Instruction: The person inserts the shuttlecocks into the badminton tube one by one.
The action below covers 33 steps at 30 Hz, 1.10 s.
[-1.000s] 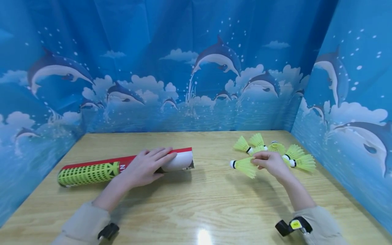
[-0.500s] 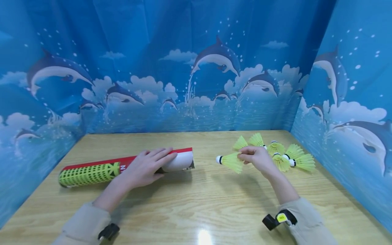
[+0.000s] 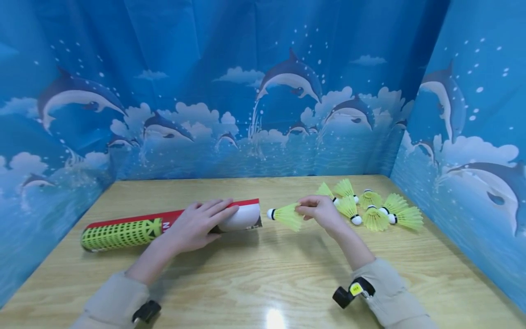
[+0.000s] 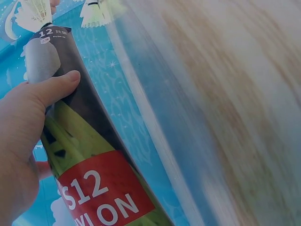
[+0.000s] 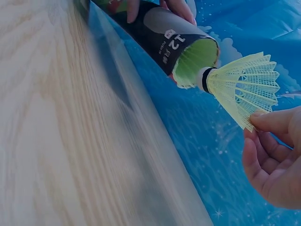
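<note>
A shuttlecock tube [image 3: 123, 234], red, black and yellow-green, lies on its side at the left, its open end facing right. My left hand [image 3: 198, 226] grips it near that end, the thumb curled around the printed side in the left wrist view. Between thumb and fingertips my right hand [image 3: 322, 212] pinches a yellow shuttlecock [image 3: 288, 217] by the edge of its skirt. The white cork points at the tube mouth. In the right wrist view the cork overlaps the rim of the open end [image 5: 195, 61], and a yellow-green skirt shows inside the tube.
Several more yellow shuttlecocks [image 3: 376, 219] lie in a loose cluster at the right rear of the wooden table [image 3: 255, 278]. A blue dolphin-print curtain [image 3: 197, 91] stands behind and along the right side.
My right hand has carried the shuttlecock leftward, away from the cluster and up close to the tube's open end. My left hand and the tube have stayed nearly still.
</note>
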Tool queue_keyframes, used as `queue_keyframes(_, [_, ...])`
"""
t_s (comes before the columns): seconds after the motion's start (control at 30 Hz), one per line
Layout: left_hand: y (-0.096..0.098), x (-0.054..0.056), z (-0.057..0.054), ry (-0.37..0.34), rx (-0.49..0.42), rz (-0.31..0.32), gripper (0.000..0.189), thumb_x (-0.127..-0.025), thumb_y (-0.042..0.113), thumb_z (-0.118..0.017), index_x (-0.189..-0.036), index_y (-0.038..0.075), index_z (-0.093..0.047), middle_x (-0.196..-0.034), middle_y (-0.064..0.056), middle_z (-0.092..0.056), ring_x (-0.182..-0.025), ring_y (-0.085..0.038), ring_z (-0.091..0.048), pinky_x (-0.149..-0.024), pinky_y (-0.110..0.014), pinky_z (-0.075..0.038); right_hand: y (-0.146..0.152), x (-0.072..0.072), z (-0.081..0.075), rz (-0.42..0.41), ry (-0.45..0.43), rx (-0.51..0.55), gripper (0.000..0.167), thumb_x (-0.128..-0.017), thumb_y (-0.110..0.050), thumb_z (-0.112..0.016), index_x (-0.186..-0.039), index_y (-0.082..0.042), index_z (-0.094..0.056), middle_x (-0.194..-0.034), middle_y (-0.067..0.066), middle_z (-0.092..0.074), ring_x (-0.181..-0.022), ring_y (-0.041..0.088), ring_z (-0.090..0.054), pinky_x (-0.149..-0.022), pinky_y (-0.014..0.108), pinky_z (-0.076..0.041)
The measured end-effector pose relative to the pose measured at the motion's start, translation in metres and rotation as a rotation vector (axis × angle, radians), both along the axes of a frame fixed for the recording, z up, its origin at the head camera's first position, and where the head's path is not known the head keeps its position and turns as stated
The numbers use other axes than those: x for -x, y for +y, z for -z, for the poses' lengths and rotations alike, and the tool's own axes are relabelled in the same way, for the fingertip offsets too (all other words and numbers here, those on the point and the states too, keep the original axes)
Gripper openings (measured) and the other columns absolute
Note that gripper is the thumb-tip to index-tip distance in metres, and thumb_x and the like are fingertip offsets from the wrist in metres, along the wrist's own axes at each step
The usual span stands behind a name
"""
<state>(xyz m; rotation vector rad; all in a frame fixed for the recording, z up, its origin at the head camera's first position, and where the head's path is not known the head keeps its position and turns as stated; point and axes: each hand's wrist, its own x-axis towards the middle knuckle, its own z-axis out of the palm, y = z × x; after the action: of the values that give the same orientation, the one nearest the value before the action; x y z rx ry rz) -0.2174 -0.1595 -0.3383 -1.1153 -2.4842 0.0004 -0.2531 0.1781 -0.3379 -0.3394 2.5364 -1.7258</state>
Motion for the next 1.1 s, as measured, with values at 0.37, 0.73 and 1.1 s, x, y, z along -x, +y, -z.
queue_keyframes(0.37, [0.001,0.0,-0.003,-0.005,0.0,0.009,0.083,-0.07,0.031,-0.081,-0.142,0.019,-0.04,-0.143,-0.005,-0.041,-0.123,-0.026,-0.045,-0.086,-0.052,-0.046,-0.028,0.003,0.001,-0.004,-0.026,0.011,0.021,-0.086,-0.009,-0.065,-0.103,0.004,-0.065,-0.091,0.008,-0.067,-0.076,0.016,-0.062,-0.072,0.034,-0.053])
queue_keyframes(0.73, [0.001,0.001,-0.002,0.032,-0.01,0.037,0.084,-0.068,0.031,-0.083,-0.14,0.016,-0.042,-0.141,-0.008,-0.043,-0.122,-0.029,-0.046,-0.084,-0.051,-0.046,-0.045,0.005,0.003,-0.044,-0.013,0.072,0.015,-0.084,-0.003,-0.065,-0.096,0.005,-0.065,-0.083,0.006,-0.067,-0.073,0.015,-0.061,-0.067,0.033,-0.053])
queue_keyframes(1.1, [0.001,-0.001,-0.002,0.013,0.0,0.018,0.085,-0.068,0.031,-0.083,-0.141,0.018,-0.041,-0.142,-0.007,-0.042,-0.123,-0.028,-0.045,-0.085,-0.053,-0.046,-0.057,0.005,0.009,0.003,-0.037,0.13,0.013,-0.083,0.0,-0.066,-0.094,0.006,-0.065,-0.084,0.008,-0.068,-0.071,0.015,-0.062,-0.066,0.032,-0.055])
